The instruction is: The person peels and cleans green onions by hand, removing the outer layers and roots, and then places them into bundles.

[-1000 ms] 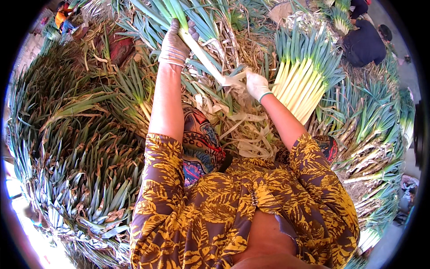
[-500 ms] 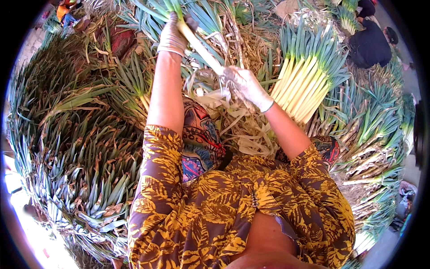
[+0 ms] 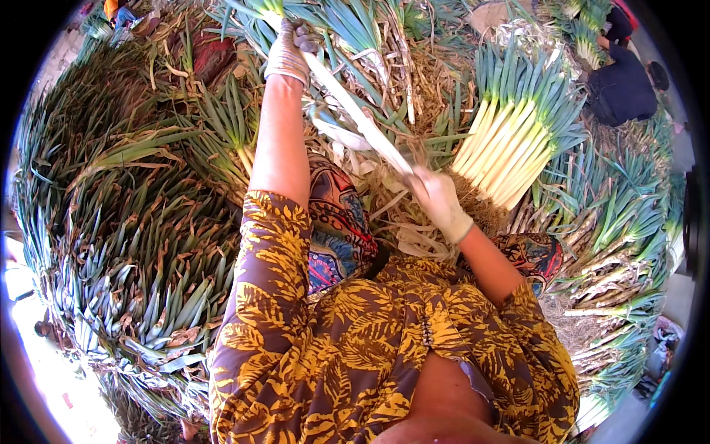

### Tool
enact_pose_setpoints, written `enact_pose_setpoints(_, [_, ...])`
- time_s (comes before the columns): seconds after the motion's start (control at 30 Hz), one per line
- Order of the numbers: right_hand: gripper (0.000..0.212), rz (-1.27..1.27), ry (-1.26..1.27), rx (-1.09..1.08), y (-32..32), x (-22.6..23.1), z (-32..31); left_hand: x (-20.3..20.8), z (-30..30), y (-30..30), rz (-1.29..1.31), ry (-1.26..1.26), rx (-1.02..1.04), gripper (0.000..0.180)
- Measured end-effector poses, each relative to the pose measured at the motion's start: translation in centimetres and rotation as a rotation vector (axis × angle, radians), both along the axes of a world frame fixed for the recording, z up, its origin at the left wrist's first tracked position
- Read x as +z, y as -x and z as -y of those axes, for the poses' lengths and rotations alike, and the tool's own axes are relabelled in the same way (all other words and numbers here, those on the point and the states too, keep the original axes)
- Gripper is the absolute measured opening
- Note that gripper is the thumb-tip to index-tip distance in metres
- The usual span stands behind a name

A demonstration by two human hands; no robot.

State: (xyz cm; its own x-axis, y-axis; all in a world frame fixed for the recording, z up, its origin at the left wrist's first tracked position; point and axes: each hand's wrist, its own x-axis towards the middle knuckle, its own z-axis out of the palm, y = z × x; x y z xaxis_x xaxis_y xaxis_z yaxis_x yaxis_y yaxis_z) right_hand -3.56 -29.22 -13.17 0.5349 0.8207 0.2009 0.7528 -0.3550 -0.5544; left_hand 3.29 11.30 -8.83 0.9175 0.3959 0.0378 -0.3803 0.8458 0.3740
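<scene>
A long green onion (image 3: 353,111) with a pale stalk stretches slantwise between my hands. My left hand (image 3: 290,53), in a grey-white glove, is closed round it at the far end, just below the green leaves. My gloved right hand (image 3: 441,201) is closed at the root end, slightly smeared by motion; its fingertips are partly hidden. Next to the right hand lies a neat row of peeled green onions (image 3: 506,144), white stalks toward me and leaves pointing away. Beneath the stalk, dry peeled skins (image 3: 410,233) cover the ground between my knees.
A large bank of unpeeled green onions (image 3: 140,244) fills the left side. More onions with dry, brown stalks (image 3: 592,274) lie along the right. A smaller bunch (image 3: 229,122) rests beside my left forearm. A person in dark clothing (image 3: 623,87) is at the far right.
My right hand has moved down toward me and to the right, along the stalk to the root end. My left hand has barely shifted, still holding the green onion.
</scene>
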Motion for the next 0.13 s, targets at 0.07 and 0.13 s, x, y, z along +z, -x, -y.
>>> enact_pose_setpoints(0.07, [0.03, 0.173, -0.006, 0.021, 2.1, 0.2, 3.0, -1.0, -1.5, 0.2, -0.026, -0.013, 0.057, 0.035])
enact_pose_setpoints(0.13, [0.055, 0.373, 0.068, 0.044, 2.3, 0.1, 4.9, -1.5, -2.7, -0.6, -0.008, 0.024, 0.024, 0.035])
